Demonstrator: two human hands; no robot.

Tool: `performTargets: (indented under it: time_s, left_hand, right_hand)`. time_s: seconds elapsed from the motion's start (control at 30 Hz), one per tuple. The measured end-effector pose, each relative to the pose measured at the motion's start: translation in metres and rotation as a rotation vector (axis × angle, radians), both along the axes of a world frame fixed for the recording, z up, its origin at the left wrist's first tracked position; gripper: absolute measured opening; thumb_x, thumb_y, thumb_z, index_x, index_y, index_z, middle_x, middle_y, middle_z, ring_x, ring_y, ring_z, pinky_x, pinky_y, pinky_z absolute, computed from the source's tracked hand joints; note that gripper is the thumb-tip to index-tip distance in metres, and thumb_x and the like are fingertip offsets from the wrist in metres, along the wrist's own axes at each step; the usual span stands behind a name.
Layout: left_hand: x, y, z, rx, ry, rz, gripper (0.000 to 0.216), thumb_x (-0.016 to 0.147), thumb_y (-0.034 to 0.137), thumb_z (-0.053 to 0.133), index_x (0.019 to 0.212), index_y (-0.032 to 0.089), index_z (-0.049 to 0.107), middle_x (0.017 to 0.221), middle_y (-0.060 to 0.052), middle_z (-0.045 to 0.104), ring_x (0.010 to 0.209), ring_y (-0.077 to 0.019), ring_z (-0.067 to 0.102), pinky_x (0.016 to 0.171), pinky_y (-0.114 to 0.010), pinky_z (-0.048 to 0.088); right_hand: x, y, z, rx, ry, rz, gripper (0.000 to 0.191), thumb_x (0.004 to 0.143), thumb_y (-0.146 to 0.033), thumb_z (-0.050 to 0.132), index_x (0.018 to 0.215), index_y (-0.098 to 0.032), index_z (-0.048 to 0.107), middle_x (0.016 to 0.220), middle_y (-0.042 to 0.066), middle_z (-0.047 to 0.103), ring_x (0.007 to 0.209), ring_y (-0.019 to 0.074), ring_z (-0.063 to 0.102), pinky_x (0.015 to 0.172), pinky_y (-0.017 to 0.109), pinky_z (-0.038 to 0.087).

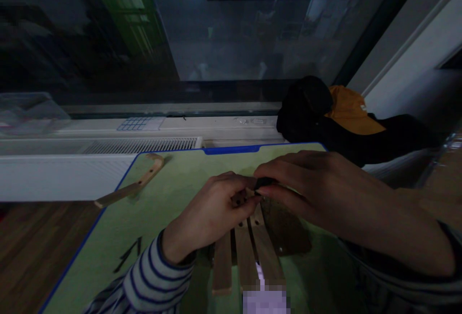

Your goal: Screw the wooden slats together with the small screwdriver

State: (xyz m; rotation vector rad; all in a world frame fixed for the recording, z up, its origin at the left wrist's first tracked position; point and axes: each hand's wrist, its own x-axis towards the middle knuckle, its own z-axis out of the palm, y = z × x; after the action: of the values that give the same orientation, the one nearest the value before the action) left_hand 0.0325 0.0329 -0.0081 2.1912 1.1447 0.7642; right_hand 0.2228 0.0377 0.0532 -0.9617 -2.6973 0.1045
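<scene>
My left hand (216, 203) is closed in a pinch over the upper ends of several wooden slats (246, 256). The slats have small holes near those ends and lie side by side. Between the thumb and fingertips of my right hand (310, 189) is a small black piece (265, 183), held just above the slats and close to my left fingertips. Its exact kind is hard to make out. Under and beside the slats lies a flat dark brown piece (292, 232) with small shiny spots. My left fingers partly hide the slat ends.
A curved wooden piece (144, 179) with holes lies at the green table's (173, 169) far left, overhanging its blue edge. Thin black strips (128, 255) rest near my left sleeve. Beyond stand a radiator (72, 174), a window sill and an orange cap (352, 109) on dark cloth.
</scene>
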Motion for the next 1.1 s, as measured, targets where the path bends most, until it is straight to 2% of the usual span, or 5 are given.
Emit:
performTargets:
  time_s: [0.1,0.37,0.77,1.0,1.1]
  left_hand:
    - [-0.0001,0.0008,-0.0023,-0.009,-0.022,0.021,0.007,0.082,0.020,0.063,0.088,0.019,0.066,0.075,0.001,0.064,0.070,-0.0144,0.058,0.063,-0.026,0.043]
    - [-0.0016,0.0012,-0.0031,-0.016,-0.007,0.014,0.007,0.085,0.021,0.060,0.079,0.018,0.064,0.072,0.002,0.061,0.068,-0.0133,0.056,0.063,-0.025,0.041]
    - [-0.0035,0.0011,0.0018,-0.002,0.013,-0.084,0.011,0.087,0.015,0.056,0.077,0.017,0.061,0.072,0.002,0.060,0.070,-0.0123,0.056,0.063,-0.024,0.040]
    - [0.0001,0.0002,-0.0013,-0.019,-0.023,0.019,0.009,0.084,0.024,0.061,0.092,0.021,0.067,0.075,0.001,0.064,0.069,-0.0145,0.059,0.064,-0.026,0.044]
    - [-0.0001,0.0003,-0.0019,-0.017,-0.040,0.019,0.006,0.084,0.022,0.061,0.084,0.020,0.066,0.073,0.002,0.064,0.069,-0.0141,0.059,0.063,-0.025,0.044]
  right_hand:
    - [0.0005,-0.0004,-0.0014,0.006,-0.006,-0.009,0.014,0.090,-0.028,0.050,0.099,-0.021,0.058,0.084,0.001,0.066,0.074,0.0179,0.063,0.066,0.032,0.049]
    - [0.0005,0.0004,-0.0019,0.017,0.010,0.021,0.012,0.091,-0.025,0.049,0.100,-0.023,0.056,0.100,0.002,0.067,0.085,0.0174,0.064,0.076,0.032,0.049]
    - [0.0002,-0.0012,0.0007,0.003,-0.028,-0.015,0.011,0.091,-0.028,0.049,0.097,-0.021,0.056,0.081,-0.001,0.063,0.070,0.0172,0.061,0.061,0.030,0.044]
    - [0.0012,-0.0014,0.0000,-0.007,-0.034,-0.031,0.012,0.091,-0.029,0.049,0.095,-0.021,0.056,0.080,0.000,0.063,0.070,0.0172,0.061,0.062,0.030,0.044]
    - [0.0010,-0.0033,-0.0003,0.035,-0.026,-0.044,0.015,0.090,-0.029,0.050,0.101,-0.021,0.056,0.084,0.001,0.065,0.074,0.0183,0.062,0.065,0.031,0.046]
